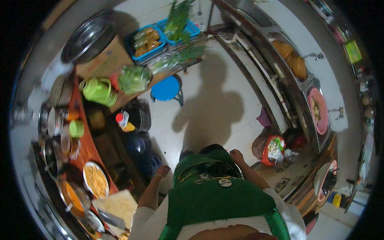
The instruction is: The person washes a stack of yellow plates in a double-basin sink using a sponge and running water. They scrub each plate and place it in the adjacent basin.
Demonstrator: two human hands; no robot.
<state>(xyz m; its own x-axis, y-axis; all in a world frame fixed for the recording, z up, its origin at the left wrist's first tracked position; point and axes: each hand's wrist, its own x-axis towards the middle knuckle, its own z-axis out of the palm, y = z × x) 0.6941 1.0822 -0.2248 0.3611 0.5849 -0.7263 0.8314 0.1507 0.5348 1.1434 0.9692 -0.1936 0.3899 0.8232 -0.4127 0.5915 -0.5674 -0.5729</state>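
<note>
My left hand (163, 171) hangs at my side, nearest to the wooden counter on the left, with a bracelet at its wrist. My right hand (236, 156) hangs by the other hip, beside my green apron (219, 201). Nothing shows in either hand, but the fingers are mostly hidden from above. On the left counter lie a cutting board (120, 205), a cleaver (111, 219) across it, and an oval white plate (96, 180) of yellowish food strips. A green cup (76, 129) stands farther along.
Ahead are a blue stool (165, 88), a lime-green jug (97, 91), bagged leafy greens (134, 79) and blue baskets (162, 45). To the right, a pink basin (318, 111) sits in a sink above a red-lined waste bin (271, 150). Dark blue bottles (139, 144) stand on the floor.
</note>
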